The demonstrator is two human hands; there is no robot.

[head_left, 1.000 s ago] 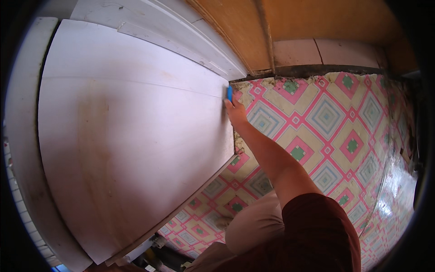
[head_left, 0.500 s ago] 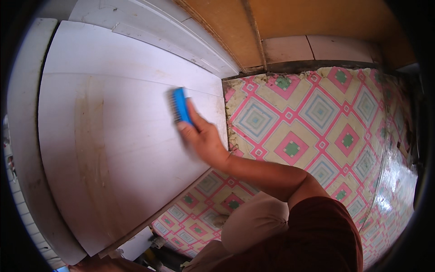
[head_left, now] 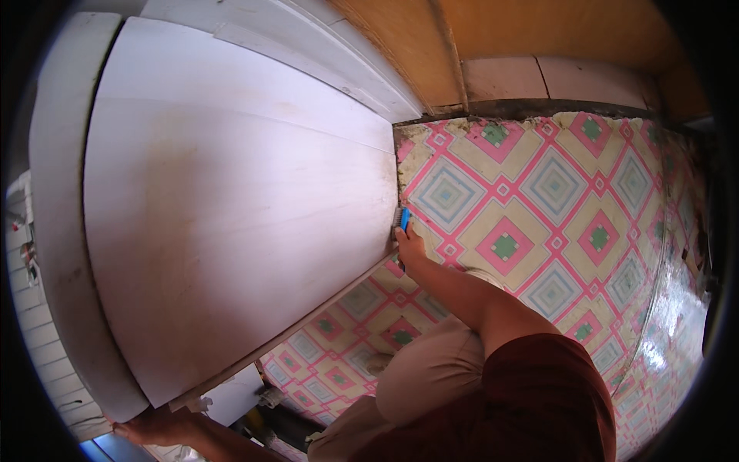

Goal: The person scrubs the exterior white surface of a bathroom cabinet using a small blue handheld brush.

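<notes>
My right hand (head_left: 410, 245) is closed around a blue scrub brush (head_left: 404, 219) with dark bristles. The brush is at the right edge of a large white panel (head_left: 254, 215), close to the patterned floor, its bristles toward the panel. Brownish stains (head_left: 181, 146) spread over the panel's upper left part. At the lower left, my left hand (head_left: 154, 428) is at the bottom corner of the pale frame (head_left: 65, 231) beside the panel. Its fingers appear bent around that edge, partly hidden.
Pink, cream and green patterned flooring (head_left: 554, 189) covers the right side, torn along its far edge. Brown wooden boards (head_left: 539, 31) and pinkish tiles (head_left: 593, 81) stand behind it. White tiles (head_left: 46, 339) show at the far left. My bent knee (head_left: 431, 369) is below the panel.
My right hand has carried the brush from the panel's middle down and away to its right edge. My left hand has come into fuller view at the lower left. The view has shifted slightly.
</notes>
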